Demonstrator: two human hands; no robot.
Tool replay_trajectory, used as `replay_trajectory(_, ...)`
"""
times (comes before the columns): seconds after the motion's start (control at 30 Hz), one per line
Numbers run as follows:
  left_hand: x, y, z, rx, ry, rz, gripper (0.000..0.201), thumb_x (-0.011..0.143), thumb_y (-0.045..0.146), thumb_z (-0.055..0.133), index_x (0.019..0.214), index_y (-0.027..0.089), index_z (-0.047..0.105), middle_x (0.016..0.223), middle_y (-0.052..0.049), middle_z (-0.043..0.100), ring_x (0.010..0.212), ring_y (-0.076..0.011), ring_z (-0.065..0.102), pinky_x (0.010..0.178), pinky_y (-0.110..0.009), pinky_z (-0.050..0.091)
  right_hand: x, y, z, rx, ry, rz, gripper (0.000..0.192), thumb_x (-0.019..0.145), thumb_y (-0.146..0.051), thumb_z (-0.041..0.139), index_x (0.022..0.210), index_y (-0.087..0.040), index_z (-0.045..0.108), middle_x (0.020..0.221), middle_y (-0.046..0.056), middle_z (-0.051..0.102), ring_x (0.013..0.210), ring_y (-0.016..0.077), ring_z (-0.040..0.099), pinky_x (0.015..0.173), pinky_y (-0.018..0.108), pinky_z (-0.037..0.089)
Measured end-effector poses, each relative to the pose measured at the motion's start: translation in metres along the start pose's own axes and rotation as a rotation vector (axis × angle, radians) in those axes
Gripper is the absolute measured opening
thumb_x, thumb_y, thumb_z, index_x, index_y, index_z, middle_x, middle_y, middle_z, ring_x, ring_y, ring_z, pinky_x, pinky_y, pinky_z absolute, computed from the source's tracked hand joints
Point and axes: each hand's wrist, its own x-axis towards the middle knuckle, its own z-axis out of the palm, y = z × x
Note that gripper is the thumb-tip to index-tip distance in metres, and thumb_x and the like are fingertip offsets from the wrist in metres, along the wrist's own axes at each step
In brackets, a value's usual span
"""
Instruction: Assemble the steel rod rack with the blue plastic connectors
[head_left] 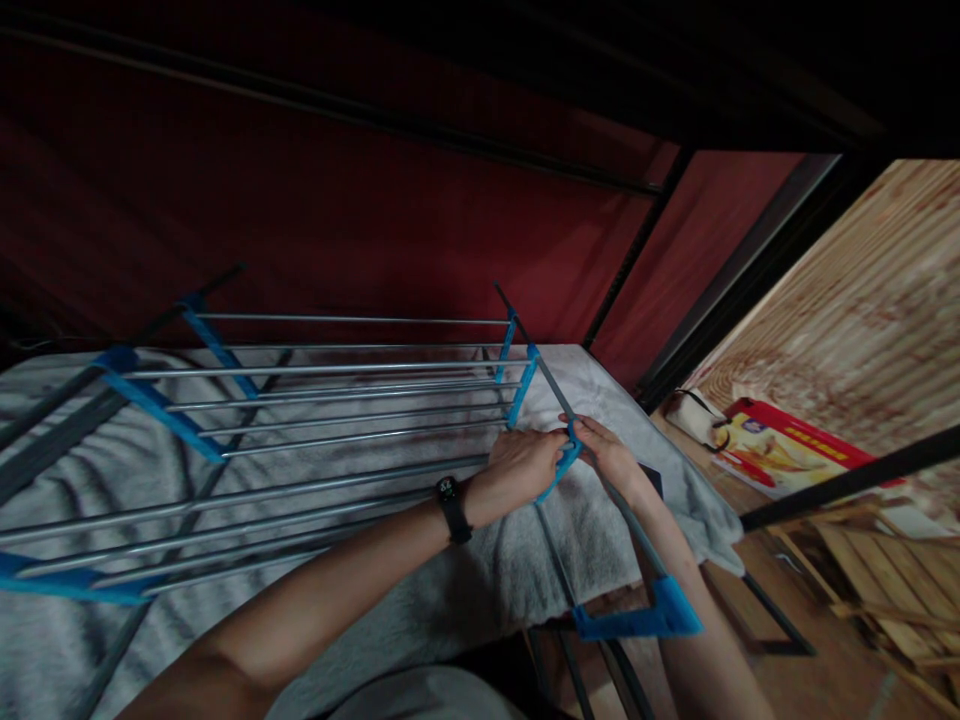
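A drying rack (360, 393) with grey metal rods and blue plastic end pieces stretches across from left to right. At its right side, my left hand (529, 462) has its fingers closed on a blue plastic bracket (559, 472). A black watch (453, 510) is on that wrist. My right hand (611, 455) pinches the same bracket from the other side, where it meets a slanting grey tube (555, 385). Nearer to me, another blue bracket (637, 615) sits on the same tube. My fingers partly hide the joint.
The rack stands on a grey fleecy cloth (592, 540). Behind it is a dark red panel (360, 200). On the right are a red and yellow box (787, 445), a white bag (691, 418), wooden slats (885, 570) and a black bar (847, 480).
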Motion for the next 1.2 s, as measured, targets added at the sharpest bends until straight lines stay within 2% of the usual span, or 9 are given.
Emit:
replay_trajectory(0.17,-0.006,0.003,-0.003,0.011,0.035,0.012,0.032,0.103,0.025,0.036,0.119,0.025,0.064,0.101,-0.007,0.076,0.097,-0.0237,0.072,0.084,-0.035,0.051,-0.002,-0.001,0.001,0.011,0.0,0.006,0.056,0.067,-0.066,0.077,0.105,-0.024,0.077,0.096,0.003,0.075,0.104,0.0258,0.066,0.094,0.037,0.049)
replay_trajectory(0.27,-0.01,0.007,-0.008,0.031,0.014,0.021,0.033,0.101,0.019,0.038,0.124,0.023,0.061,0.1,-0.008,0.075,0.099,-0.0238,0.072,0.085,-0.035,0.051,-0.002,0.0,0.001,0.009,0.004,-0.006,0.055,0.067,-0.065,0.077,0.104,-0.025,0.077,0.097,0.003,0.075,0.104,0.026,0.065,0.094,0.037,0.048)
replay_trajectory(0.43,-0.009,0.009,-0.013,0.049,-0.025,0.047,0.03,0.099,0.016,0.041,0.119,0.022,0.061,0.097,-0.008,0.075,0.097,-0.0251,0.073,0.083,-0.036,0.052,-0.003,-0.001,0.003,0.011,-0.015,0.005,0.053,0.069,-0.064,0.076,0.104,-0.024,0.077,0.097,0.003,0.075,0.098,0.0241,0.066,0.094,0.037,0.048)
replay_trajectory(0.53,-0.008,0.008,-0.011,0.075,-0.013,0.074,0.029,0.098,0.014,0.042,0.119,0.02,0.06,0.096,-0.009,0.075,0.095,-0.0257,0.073,0.081,-0.037,0.053,-0.003,0.0,0.003,0.013,-0.012,0.005,0.052,0.07,-0.064,0.076,0.105,-0.025,0.076,0.098,0.003,0.075,0.098,0.0241,0.066,0.093,0.037,0.048)
replay_trajectory(0.73,-0.008,0.004,-0.001,0.178,0.071,0.161,0.03,0.096,0.01,0.045,0.124,0.013,0.056,0.11,-0.013,0.074,0.095,-0.0267,0.073,0.081,-0.039,0.053,0.001,0.005,0.0,-0.011,-0.021,-0.018,0.048,0.071,-0.063,0.074,0.104,-0.027,0.075,0.101,0.003,0.075,0.104,0.026,0.066,0.098,0.04,0.048)
replay_trajectory(0.8,-0.008,0.003,0.0,0.199,0.085,0.176,0.028,0.097,0.01,0.044,0.122,0.013,0.057,0.109,-0.013,0.074,0.095,-0.0265,0.073,0.08,-0.038,0.053,0.002,0.006,0.0,0.001,-0.024,-0.024,0.047,0.071,-0.062,0.075,0.103,-0.027,0.075,0.101,0.003,0.075,0.104,0.0259,0.066,0.1,0.041,0.048)
replay_trajectory(1.03,-0.004,0.003,-0.004,0.198,0.038,0.177,0.022,0.099,0.014,0.045,0.118,0.014,0.056,0.101,-0.01,0.075,0.091,-0.0247,0.074,0.08,-0.037,0.053,0.001,0.007,0.0,-0.005,-0.024,-0.037,0.049,0.071,-0.063,0.075,0.103,-0.027,0.075,0.102,0.003,0.075,0.109,0.027,0.065,0.099,0.041,0.049)
replay_trajectory(1.2,-0.004,0.004,-0.003,0.253,0.034,0.183,0.031,0.1,0.011,0.039,0.127,0.011,0.053,0.105,-0.013,0.074,0.093,-0.0262,0.074,0.077,-0.038,0.053,0.002,0.009,-0.001,-0.037,-0.021,-0.045,0.05,0.073,-0.064,0.073,0.105,-0.025,0.074,0.106,0.004,0.075,0.116,0.0279,0.063,0.1,0.04,0.048)
